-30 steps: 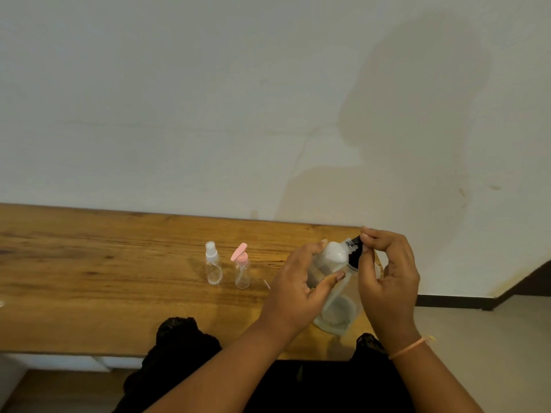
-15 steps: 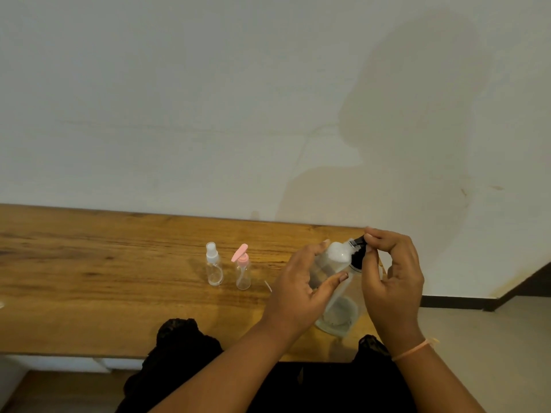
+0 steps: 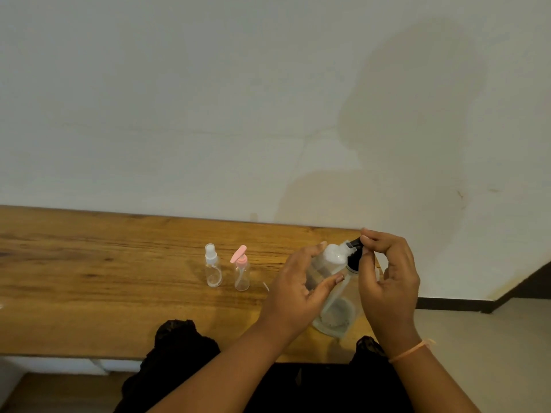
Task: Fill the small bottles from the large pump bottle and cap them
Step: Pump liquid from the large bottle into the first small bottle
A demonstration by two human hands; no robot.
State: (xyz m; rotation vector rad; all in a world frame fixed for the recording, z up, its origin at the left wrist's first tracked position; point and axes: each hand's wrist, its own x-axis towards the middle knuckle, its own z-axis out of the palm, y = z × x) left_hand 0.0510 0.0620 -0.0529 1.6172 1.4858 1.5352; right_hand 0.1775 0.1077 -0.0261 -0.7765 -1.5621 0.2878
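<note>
Head view: gripping a small clear bottle in the left hand, up against the black pump of the large pump bottle, near the bench front edge. Pinching the pump's nozzle with the right hand. Farther left, upright: a white-topped bottle beside a pink-topped bottle.

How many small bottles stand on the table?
2. The white-capped bottle stands left of the pink-capped bottle. The left hand seems to hold a third bottle.
</note>
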